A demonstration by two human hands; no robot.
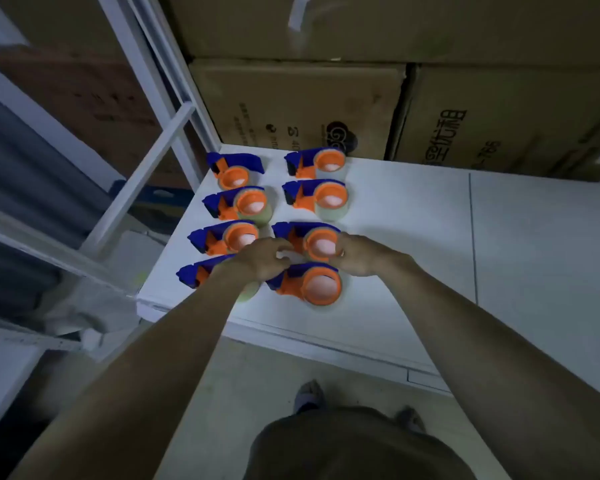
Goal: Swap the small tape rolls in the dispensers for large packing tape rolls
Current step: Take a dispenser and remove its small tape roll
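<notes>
- Head view is showing me eight blue-and-orange tape dispensers in two columns on the white table (430, 237), each handle pointing left and each orange hub to the right.
- Third dispenser in the right column (309, 242) is lying between my hands, long axis left to right.
- Right hand (357, 256) is cupping its clear roll, fingers curled on the rim.
- Left hand (262, 259) is hovering at its handle end, fingers loosely curled; I cannot tell whether it is gripping anything.
- Right hand is sitting nearer the roll, so I am judging it the one to pull.
</notes>
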